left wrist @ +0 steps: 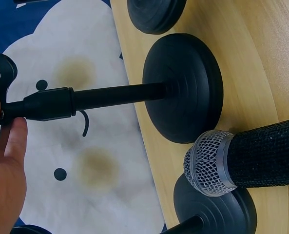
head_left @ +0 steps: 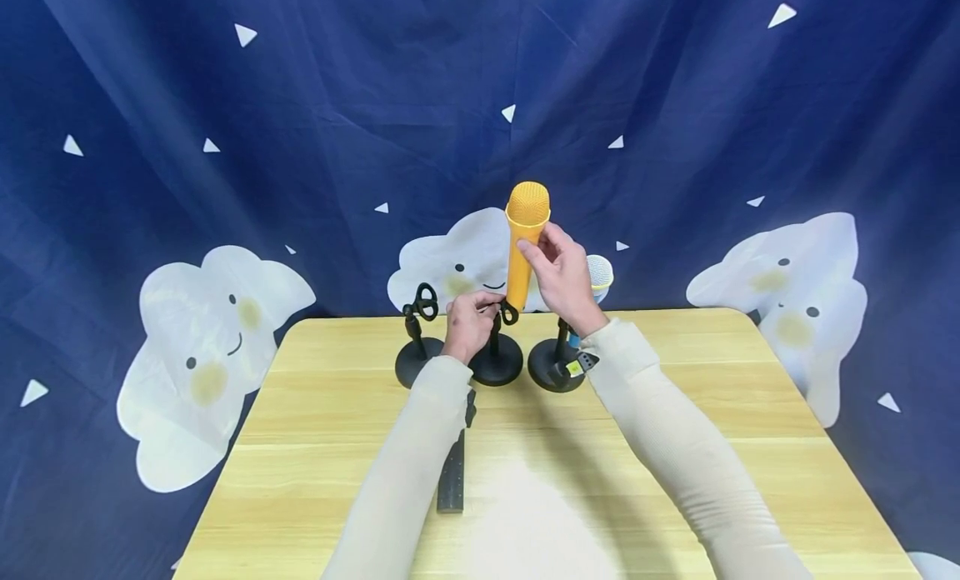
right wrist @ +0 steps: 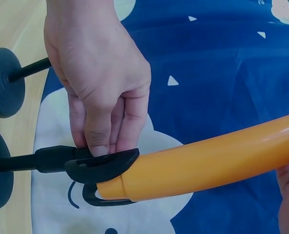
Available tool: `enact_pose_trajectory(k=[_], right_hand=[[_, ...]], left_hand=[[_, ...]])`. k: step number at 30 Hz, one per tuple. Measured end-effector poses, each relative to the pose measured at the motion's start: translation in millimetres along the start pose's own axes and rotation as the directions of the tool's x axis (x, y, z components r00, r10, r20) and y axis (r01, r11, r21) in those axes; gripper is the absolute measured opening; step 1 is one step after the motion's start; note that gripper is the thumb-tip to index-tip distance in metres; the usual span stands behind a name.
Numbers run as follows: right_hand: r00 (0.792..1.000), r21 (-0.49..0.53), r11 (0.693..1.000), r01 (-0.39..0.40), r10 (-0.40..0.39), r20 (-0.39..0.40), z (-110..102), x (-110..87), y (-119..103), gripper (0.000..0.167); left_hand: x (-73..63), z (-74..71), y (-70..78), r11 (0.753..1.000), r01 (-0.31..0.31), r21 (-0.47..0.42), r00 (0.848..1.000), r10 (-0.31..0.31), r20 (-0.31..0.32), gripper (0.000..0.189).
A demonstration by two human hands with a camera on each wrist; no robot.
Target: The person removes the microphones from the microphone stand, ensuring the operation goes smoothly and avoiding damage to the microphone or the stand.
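The right grip (head_left: pixel 564 278) holds the yellow microphone (head_left: pixel 519 273), its lower end inside the ring (right wrist: pixel 101 166) of the middle stand (head_left: pixel 498 365), which the left grip (head_left: pixel 469 323) pinches. A white-headed microphone (head_left: pixel 601 273) rises by the right stand (head_left: pixel 551 370). Stands line the far edge; tabletop (head_left: pixel 735 380) stretches wide on both sides.

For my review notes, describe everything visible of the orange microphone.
The orange microphone has a rounded, mesh-textured head, a raised collar beneath it, and a smooth, glossy, plastic-looking handle that tapers downward. It stands nearly upright, head up and leaning slightly, above the middle stand. The right hand grips it just below the head. Its lower end sits within the stand's black ring clip; how firmly is unclear.
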State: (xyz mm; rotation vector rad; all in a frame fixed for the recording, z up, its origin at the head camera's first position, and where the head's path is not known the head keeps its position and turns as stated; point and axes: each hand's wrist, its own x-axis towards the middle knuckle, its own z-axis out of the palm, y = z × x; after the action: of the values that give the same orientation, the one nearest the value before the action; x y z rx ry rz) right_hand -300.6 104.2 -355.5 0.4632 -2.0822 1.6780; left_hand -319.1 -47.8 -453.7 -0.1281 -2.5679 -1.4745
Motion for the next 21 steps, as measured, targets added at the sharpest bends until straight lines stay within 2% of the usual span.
enact_pose_trajectory(k=[4,11,21], right_hand=[[1.000,0.012,1.000,-0.011,0.011,-0.006,0.1,-0.5,-1.7,0.032],[0.999,0.028,0.999,0.019,-0.018,-0.037,-2.6,-1.6,-4.4,0.031],[0.999,0.030,0.999,-0.015,0.016,-0.030,-7.6,-4.0,-6.6,0.033]], left_hand=[[-0.4,-1.4,1.7,1.000,0.007,0.002,1.000,-0.007,0.005,0.016],[-1.4,-1.3,3.6,1.000,0.017,-0.011,1.000,-0.017,0.003,0.016],[-2.1,-2.8,2.5,1.000,-0.001,-0.002,1.000,0.001,0.006,0.016]])
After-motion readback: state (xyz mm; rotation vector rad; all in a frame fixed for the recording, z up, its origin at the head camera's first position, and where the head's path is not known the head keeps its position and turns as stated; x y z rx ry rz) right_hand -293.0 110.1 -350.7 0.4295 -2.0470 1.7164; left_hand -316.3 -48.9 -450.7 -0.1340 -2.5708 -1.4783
